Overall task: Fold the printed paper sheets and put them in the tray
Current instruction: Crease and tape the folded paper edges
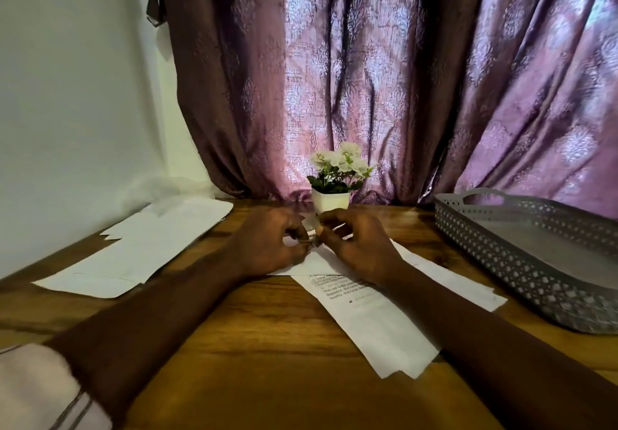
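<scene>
Left hand (pixel 267 245) and right hand (pixel 361 249) both pinch the printed sheet (pixel 374 322) mid-fold on the table (pixel 267 346); further sheets (pixel 143 245) wait, and the tray (pixel 501 255) appears unfilled.

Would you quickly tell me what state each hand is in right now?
Left hand: pinching the sheet.
Right hand: pinching the same sheet.
</scene>
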Tool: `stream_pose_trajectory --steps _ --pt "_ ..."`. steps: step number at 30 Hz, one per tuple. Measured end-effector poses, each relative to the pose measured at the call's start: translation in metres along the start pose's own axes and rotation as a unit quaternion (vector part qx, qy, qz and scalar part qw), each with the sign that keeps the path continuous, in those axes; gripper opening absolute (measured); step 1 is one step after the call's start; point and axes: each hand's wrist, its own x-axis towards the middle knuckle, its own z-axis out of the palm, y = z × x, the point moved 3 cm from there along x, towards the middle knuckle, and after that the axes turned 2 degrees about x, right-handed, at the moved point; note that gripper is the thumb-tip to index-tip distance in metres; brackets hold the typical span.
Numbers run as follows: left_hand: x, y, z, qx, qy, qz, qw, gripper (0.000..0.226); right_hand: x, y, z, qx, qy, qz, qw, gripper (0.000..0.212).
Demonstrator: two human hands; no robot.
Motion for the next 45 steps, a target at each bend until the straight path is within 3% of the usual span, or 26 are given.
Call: stream_pose_trajectory --steps 6,16,24,27,32,37,40,45 --pt "0.0 0.006 -0.007 0.035 -0.019 0.049 0.998 0.032 -0.003 0.002 -0.003 0.088 0.017 0.012 0.996 0.016" --pt "-0.003 0.018 -0.009 0.049 -0.02 0.07 0.996 0.016 -0.004 0.009 -0.009 0.176 0.02 0.038 0.983 0.007" --pt "-0.004 0.018 -0.007 -0.074 -0.013 0.025 0.997 0.016 -0.002 0.01 -0.008 0.159 0.027 0.042 0.986 0.014" --pt "-0.004 0.017 -0.006 -0.106 -0.008 0.007 0.994 0.029 -0.002 0.009 -0.008 0.154 0.028 0.045 0.987 0.016" --pt "-0.002 0.014 -0.004 -0.085 0.007 0.0 0.996 0.031 0.0 0.01 -0.007 0.145 0.031 0.042 0.988 0.016" --pt "-0.003 0.017 -0.005 -0.047 -0.042 0.03 0.998 0.029 0.004 0.021 -0.012 0.128 0.094 0.061 0.985 0.014" --pt "0.0 0.008 -0.002 -0.079 -0.005 0.02 0.997 0.026 0.005 0.028 -0.015 0.11 0.133 0.069 0.983 0.016" --pt "0.001 -0.033 -0.009 -0.09 0.091 -0.08 0.989 0.037 0.007 0.033 -0.01 0.09 0.133 0.067 0.985 0.019"
